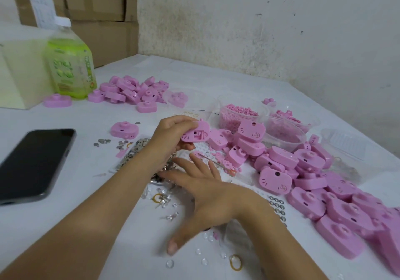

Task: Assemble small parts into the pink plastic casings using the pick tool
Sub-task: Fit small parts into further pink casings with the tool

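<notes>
My left hand (171,134) holds one pink cat-face casing (195,133) tilted above the table, its open inner side turned toward me. My right hand (201,191) lies flat, palm down with fingers spread, over a scatter of small metal parts (138,150) and clear bits; it holds nothing. The pick tool (218,163), a thin needle with a red end, lies on the table just beyond my right fingertips. A big heap of pink casings (313,182) stretches along the right.
A black phone (34,163) lies at the left. At the back left are a green bottle (69,63), cardboard boxes (101,9) and a second pile of casings (134,91). Clear tubs of pink pellets (238,115) stand behind the heap. Clear domes (170,263) and a yellow rubber band (236,262) lie near the front edge.
</notes>
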